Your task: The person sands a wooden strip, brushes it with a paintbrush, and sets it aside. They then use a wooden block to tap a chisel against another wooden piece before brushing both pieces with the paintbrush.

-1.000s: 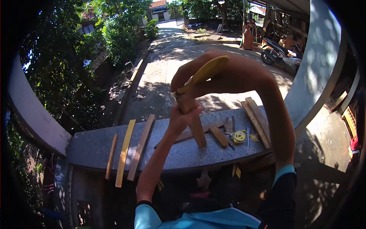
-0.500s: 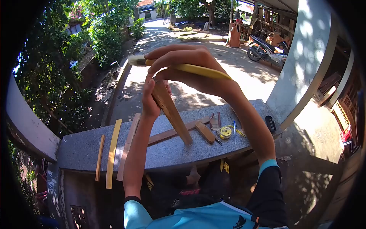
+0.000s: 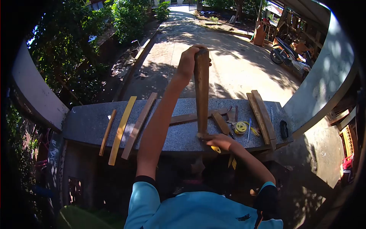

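Note:
My left hand is closed around the upper end of a long wooden board, which stands upright on the grey stone bench top. My right hand is wrapped round a paintbrush with a yellow handle. The brush's pale bristles touch or nearly touch the foot of the board. Just right of that foot lies a short wooden block, and behind it a longer brown strip lies flat.
Several strips, including a yellow one, lie on the bench's left, overhanging its front edge. Right of the block are a tape measure, a pen, two boards and a black object. Pillars flank the bench.
The brush in my right hand has come down from the board's top to its foot. My left hand still grips the board, now more upright. The view has shifted.

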`<action>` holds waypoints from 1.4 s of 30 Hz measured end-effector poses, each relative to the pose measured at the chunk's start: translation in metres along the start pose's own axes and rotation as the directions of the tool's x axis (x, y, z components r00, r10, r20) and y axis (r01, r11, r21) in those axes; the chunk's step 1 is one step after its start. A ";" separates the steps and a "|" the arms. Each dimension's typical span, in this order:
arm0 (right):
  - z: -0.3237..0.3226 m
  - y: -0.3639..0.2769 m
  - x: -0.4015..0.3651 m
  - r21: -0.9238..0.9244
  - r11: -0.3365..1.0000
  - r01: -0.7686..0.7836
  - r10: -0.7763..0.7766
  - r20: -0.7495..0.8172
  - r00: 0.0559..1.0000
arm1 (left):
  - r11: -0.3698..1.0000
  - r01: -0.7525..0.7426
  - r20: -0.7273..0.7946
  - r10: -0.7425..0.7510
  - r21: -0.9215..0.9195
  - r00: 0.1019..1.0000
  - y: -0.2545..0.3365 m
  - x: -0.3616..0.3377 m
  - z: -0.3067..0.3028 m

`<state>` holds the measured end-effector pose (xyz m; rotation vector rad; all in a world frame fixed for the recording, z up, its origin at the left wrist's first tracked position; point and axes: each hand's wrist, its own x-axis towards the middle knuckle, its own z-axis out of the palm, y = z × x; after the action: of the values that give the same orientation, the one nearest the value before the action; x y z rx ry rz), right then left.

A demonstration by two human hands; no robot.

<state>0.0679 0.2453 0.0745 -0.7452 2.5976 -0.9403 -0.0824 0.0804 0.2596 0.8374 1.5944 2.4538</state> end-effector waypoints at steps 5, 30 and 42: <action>-0.115 -0.078 0.009 -0.510 0.792 0.336 -0.446 -0.107 0.889 | 0.996 -0.068 -0.027 0.070 0.057 0.997 -0.001 0.001 0.023; -0.163 -0.109 -0.008 -0.702 0.636 0.321 -0.771 -0.557 0.309 | 0.994 -0.079 0.025 0.077 0.074 0.997 -0.003 -0.002 0.043; 0.015 0.026 -0.005 -0.185 0.949 0.254 -0.267 -0.050 0.962 | 0.996 0.068 -0.196 -0.077 -0.051 0.978 0.012 -0.007 0.000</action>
<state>0.0688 0.2573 0.0462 -1.1448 2.7200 -0.8253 -0.0746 0.0723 0.2674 0.5332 1.5934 2.5786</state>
